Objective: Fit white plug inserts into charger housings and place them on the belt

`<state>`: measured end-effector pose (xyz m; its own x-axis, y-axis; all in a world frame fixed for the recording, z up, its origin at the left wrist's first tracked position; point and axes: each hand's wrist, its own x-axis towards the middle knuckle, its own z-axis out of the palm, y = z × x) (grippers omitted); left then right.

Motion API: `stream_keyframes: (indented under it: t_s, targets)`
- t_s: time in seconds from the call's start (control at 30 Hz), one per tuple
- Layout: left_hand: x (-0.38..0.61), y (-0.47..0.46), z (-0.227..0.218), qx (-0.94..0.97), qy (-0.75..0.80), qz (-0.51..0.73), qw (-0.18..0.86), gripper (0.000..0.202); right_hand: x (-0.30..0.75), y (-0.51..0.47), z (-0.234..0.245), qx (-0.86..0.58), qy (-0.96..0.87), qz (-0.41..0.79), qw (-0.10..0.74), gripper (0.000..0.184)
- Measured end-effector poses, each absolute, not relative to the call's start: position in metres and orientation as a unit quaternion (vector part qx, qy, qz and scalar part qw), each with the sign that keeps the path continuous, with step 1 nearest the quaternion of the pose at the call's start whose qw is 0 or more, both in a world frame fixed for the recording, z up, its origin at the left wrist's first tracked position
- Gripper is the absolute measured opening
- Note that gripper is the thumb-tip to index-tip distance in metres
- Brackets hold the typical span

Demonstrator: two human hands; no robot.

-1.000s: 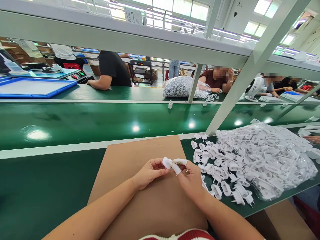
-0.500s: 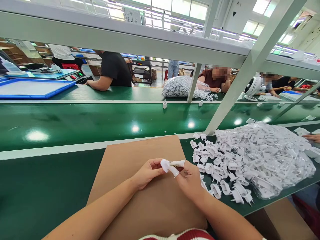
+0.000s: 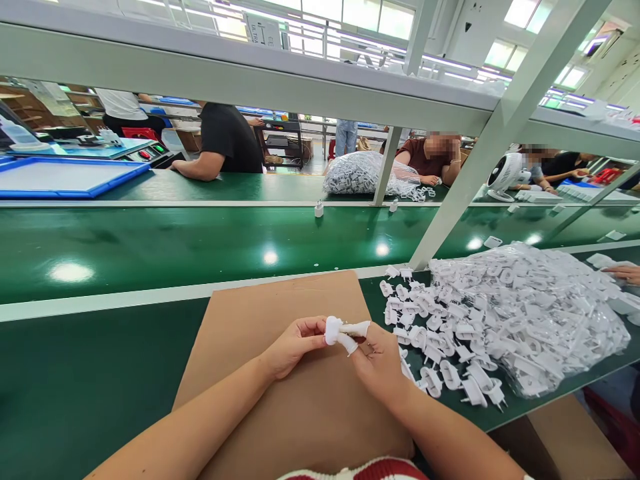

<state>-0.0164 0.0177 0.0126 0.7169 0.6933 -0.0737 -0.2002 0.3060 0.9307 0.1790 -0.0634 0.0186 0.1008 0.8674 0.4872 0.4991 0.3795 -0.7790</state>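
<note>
Over the brown cardboard sheet (image 3: 280,400), a small white plastic plug piece (image 3: 332,329) is held up between both hands. My left hand (image 3: 300,348) pinches its left side with thumb and fingertips. From the right, the white-wrapped thumb and finger of my right hand (image 3: 376,353) close on the same piece. The fingers partly hide it, so its pins cannot be made out. Beside my right hand lie loose white two-pin plug pieces (image 3: 451,375), scattered on the dark green table.
A clear plastic bag (image 3: 545,313) full of white plug pieces spreads across the table at right. Beyond the cardboard runs a green conveyor belt (image 3: 200,233) carrying small white plugs (image 3: 319,209). A slanted metal post (image 3: 465,180) rises behind the pile. Co-workers sit across the belt.
The plug piece has turned slightly between my fingers, with both hands almost where they were. White plugs on the belt have shifted a little to the left.
</note>
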Motion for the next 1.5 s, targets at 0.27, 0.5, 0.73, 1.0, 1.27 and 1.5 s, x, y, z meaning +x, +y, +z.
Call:
stream_keyframes:
  t_s: [0.27, 0.5, 0.73, 1.0, 1.27, 1.5]
  targets:
    - [-0.0184, 0.0184, 0.0151, 0.505, 0.254, 0.281, 0.776, 0.021, 0.1804, -0.064, 0.0231, -0.497, -0.694, 0.071, 0.515, 0.016]
    - [-0.0183, 0.0194, 0.0143, 0.496, 0.233, 0.292, 0.784, 0.019, 0.1793, -0.064, 0.0208, -0.501, -0.686, 0.088, 0.52, 0.016]
    - [-0.0165, 0.0179, 0.0183, 0.492, 0.239, 0.297, 0.783, 0.019, 0.1782, -0.0642, 0.0186, -0.501, -0.686, 0.096, 0.518, 0.015]
    - [-0.0163, 0.0169, 0.0215, 0.496, 0.256, 0.291, 0.777, 0.02, 0.1773, -0.065, 0.0199, -0.511, -0.683, 0.112, 0.509, 0.014]
    - [-0.0171, 0.0181, 0.0202, 0.5, 0.254, 0.284, 0.778, 0.021, 0.1778, -0.0649, 0.0192, -0.519, -0.678, 0.134, 0.503, 0.015]
    - [-0.0174, 0.018, 0.0195, 0.495, 0.254, 0.286, 0.78, 0.02, 0.1777, -0.0662, 0.0202, -0.514, -0.679, 0.133, 0.507, 0.016]
